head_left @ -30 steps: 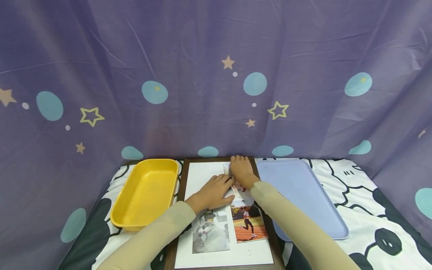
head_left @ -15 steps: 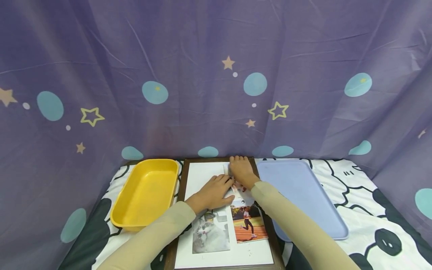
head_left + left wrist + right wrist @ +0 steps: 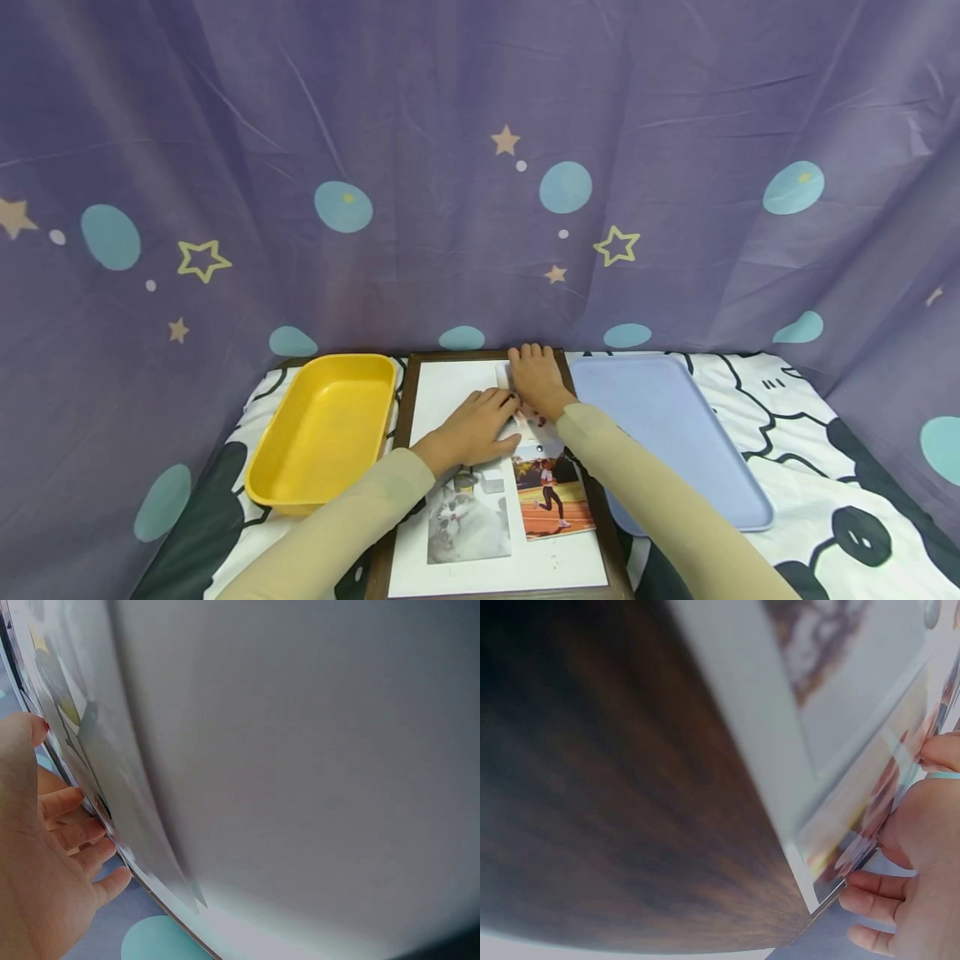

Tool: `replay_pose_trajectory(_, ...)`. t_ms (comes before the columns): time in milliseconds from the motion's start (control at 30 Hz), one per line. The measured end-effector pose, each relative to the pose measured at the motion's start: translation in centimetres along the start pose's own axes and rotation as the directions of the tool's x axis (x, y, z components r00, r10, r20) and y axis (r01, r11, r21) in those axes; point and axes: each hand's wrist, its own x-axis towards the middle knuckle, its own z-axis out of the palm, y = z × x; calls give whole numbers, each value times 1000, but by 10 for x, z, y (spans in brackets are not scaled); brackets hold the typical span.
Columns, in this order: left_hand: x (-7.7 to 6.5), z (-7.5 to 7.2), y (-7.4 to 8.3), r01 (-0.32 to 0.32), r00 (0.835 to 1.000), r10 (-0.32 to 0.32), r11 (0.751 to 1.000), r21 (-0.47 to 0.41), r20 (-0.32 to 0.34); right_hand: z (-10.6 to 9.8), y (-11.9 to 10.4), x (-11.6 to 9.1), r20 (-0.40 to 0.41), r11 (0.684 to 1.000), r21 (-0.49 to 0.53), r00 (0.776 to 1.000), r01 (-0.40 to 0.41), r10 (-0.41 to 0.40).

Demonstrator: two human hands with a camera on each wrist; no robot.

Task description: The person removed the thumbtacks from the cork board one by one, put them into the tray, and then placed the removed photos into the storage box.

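A whiteboard [image 3: 442, 383] in a dark wooden frame lies before me with several photos on it. My left hand [image 3: 476, 427] rests over the board's middle, its fingers spread and slightly bent, tips at the upper photo. My right hand [image 3: 538, 382] presses on that upper photo [image 3: 870, 802] near the board's top right corner, largely covering it in the head view. Whether anything small sits under the fingertips is hidden. Nearer me lie a white cat photo [image 3: 468, 525] and a runner photo [image 3: 553, 496]. A small round silver piece [image 3: 931, 613] shows in the right wrist view.
A yellow tray [image 3: 322, 429] stands left of the board. On its right lies a flat light-blue tray [image 3: 667, 433]. Black-and-white patterned cloth [image 3: 795, 458] covers the surface underneath. A purple curtain [image 3: 450, 167] hangs behind.
The right hand has shifted very slightly left and upward on the board. My left hand, the photos and the trays have stayed in place.
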Motion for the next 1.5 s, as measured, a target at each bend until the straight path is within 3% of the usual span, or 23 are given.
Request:
replay_pose_trajectory(633, 2, -1, -1, -2, 1000, 2, 1000, -2, 12, -1, -4, 4, 51, 999, -18, 998, -47, 48)
replay_pose_trajectory(1267, 1, -1, -1, -8, 1000, 8, 1000, 12, 12, -4, -5, 7, -8, 997, 29, 998, -66, 67)
replay_pose_trajectory(1500, 1, 0, 0, -4, 1000, 4, 1000, 7, 3, -5, -5, 5, -22, 999, 31, 999, -35, 35)
